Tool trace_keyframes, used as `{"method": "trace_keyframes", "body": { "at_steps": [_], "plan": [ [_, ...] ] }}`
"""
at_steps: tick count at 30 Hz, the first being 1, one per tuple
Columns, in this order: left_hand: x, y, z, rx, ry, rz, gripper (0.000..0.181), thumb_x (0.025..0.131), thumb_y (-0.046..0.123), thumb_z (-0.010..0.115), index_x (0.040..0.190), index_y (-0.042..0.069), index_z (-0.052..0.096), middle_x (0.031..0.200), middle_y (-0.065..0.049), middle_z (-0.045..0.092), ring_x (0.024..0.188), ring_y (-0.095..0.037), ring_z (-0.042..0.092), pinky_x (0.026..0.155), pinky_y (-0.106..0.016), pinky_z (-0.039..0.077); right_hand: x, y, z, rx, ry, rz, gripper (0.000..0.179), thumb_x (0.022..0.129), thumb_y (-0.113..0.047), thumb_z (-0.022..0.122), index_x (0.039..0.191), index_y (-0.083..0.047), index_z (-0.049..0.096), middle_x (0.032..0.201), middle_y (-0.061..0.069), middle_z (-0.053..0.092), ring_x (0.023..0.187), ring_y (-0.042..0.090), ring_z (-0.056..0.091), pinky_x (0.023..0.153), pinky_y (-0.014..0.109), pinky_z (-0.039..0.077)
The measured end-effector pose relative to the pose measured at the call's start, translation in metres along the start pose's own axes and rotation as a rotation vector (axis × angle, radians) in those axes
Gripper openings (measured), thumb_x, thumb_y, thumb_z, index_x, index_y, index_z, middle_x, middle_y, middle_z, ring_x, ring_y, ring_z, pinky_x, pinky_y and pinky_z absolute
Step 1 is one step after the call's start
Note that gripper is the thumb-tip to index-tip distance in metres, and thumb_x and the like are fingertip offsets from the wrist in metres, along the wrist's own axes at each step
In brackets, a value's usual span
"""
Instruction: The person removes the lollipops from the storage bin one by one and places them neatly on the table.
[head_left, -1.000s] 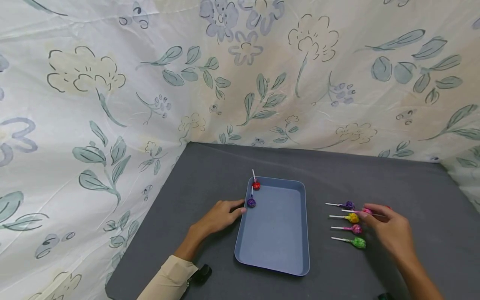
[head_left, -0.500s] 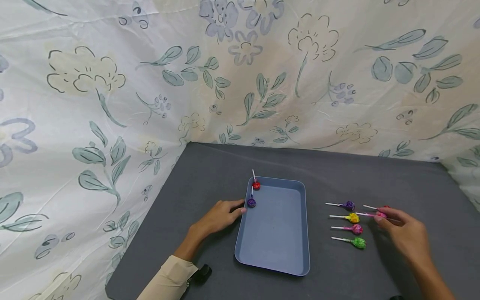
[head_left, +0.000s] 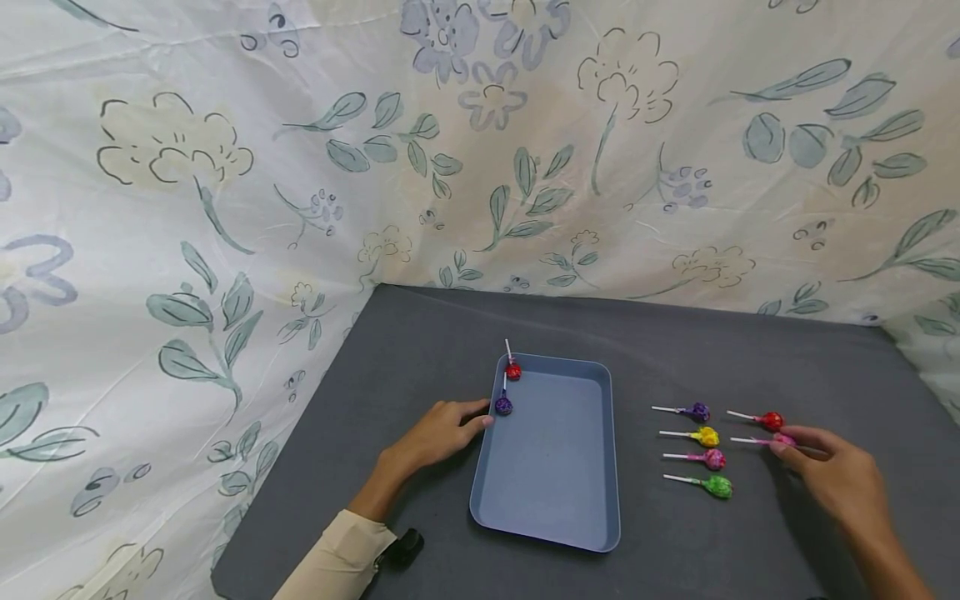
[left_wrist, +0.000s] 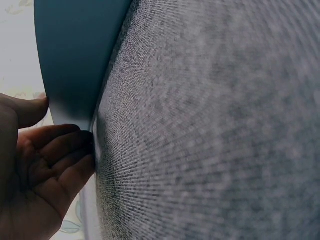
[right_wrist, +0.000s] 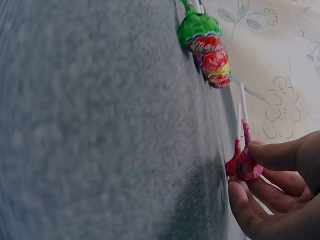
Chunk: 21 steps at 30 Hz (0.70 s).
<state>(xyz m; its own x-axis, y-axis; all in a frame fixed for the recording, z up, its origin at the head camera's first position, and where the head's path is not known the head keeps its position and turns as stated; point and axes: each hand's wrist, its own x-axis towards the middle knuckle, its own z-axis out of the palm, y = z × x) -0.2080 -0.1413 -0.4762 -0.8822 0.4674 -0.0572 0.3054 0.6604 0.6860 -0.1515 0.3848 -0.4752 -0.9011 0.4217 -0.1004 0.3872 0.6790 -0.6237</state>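
My left hand (head_left: 438, 433) rests against the left side of a blue-grey tray (head_left: 555, 475). In the left wrist view, the thumb meets the rim while the loosely bent fingers lie by the tray's outer wall (left_wrist: 77, 65). Over on the right, my right hand (head_left: 836, 475) pinches a pink lollipop (right_wrist: 248, 167) by its wrapped head, stick pointing left. This lollipop is close over the cloth, just in front of a red lollipop (head_left: 771, 421). Inside the tray's far left corner are a red lollipop (head_left: 513, 372) and a purple lollipop (head_left: 503, 406).
Between tray and right hand runs a column of lollipops: purple (head_left: 699, 412), yellow (head_left: 707, 437), pink (head_left: 713, 458) and green (head_left: 717, 486), sticks pointing left. Dark grey cloth (head_left: 420, 350) covers the table. A floral curtain (head_left: 480, 183) hangs behind and at the left.
My right hand has carried the pink lollipop rightward and slightly nearer, from above the column to below the red lollipop, which now shows fully. The left hand and tray have stayed put.
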Motion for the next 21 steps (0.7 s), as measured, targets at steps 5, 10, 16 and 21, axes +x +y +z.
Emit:
{"method": "trace_keyframes", "body": {
  "at_steps": [5,10,16,21],
  "plan": [
    [0.0005,0.0001,-0.0002,-0.001,-0.003,-0.004,0.055,0.111,0.042,0.053,0.152,0.005,0.058,0.151,-0.014,0.06,0.139,-0.031,0.06,0.116,-0.052,0.047,0.0015,0.0049,-0.0008,-0.024,0.004,-0.023,0.053,0.1,-0.035,0.075,0.133,0.006,0.067,0.129,0.032,0.068,0.11,0.044,0.06,0.076,0.041,0.039],
    [0.0007,0.0001,-0.0004,0.006,-0.003,-0.002,0.054,0.111,0.042,0.053,0.151,0.006,0.059,0.15,-0.014,0.061,0.138,-0.031,0.061,0.115,-0.052,0.048,0.0036,0.0072,0.0006,-0.026,-0.012,0.011,0.054,0.1,-0.034,0.075,0.134,0.006,0.066,0.133,0.033,0.065,0.116,0.049,0.058,0.078,0.045,0.039],
    [0.0007,0.0,-0.0005,0.009,-0.005,0.0,0.054,0.111,0.042,0.053,0.151,0.006,0.059,0.15,-0.014,0.061,0.138,-0.032,0.061,0.115,-0.052,0.047,0.0059,0.008,0.0022,-0.027,-0.019,0.027,0.055,0.1,-0.035,0.076,0.135,0.006,0.066,0.134,0.033,0.064,0.115,0.047,0.058,0.076,0.042,0.037],
    [0.0009,0.0001,-0.0008,0.006,-0.004,-0.006,0.055,0.111,0.042,0.053,0.152,0.005,0.059,0.151,-0.014,0.06,0.139,-0.032,0.06,0.116,-0.053,0.047,0.0065,0.0084,0.0036,-0.016,-0.02,0.036,0.057,0.099,-0.036,0.076,0.136,0.006,0.065,0.137,0.035,0.062,0.117,0.049,0.057,0.076,0.042,0.038]
  ]
}}
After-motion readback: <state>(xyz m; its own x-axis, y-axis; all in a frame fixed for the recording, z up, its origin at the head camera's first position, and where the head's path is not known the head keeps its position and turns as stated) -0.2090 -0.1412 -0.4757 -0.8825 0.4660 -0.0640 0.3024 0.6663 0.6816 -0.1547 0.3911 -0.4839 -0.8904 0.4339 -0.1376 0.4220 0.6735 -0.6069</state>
